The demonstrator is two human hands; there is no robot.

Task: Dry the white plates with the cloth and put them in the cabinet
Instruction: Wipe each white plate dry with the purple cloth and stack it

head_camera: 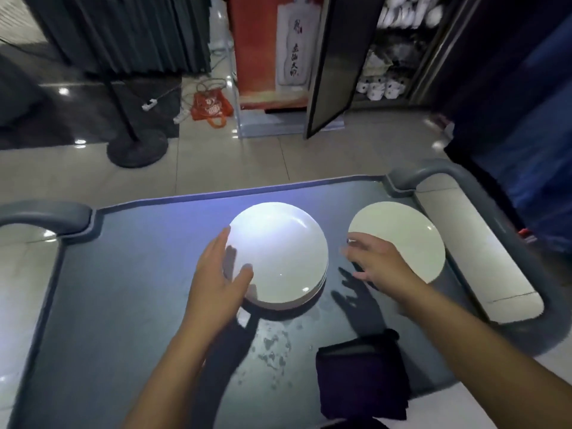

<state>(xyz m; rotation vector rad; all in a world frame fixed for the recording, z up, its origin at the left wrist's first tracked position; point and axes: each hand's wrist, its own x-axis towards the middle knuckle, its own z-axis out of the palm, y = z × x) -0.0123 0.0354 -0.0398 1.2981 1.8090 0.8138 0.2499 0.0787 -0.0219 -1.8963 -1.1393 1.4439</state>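
Head view: hands (216,274) (376,261) flank plate stack (278,255).

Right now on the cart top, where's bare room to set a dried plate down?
The cart top is bare left of the plate stack, out to the left handle. It's crowded on the right: the single plate, the dark cloth and water droplets near the front.

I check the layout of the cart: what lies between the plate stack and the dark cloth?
In the head view, only wet cart top with water drops and hand shadows lies between the plate stack and the dark cloth.
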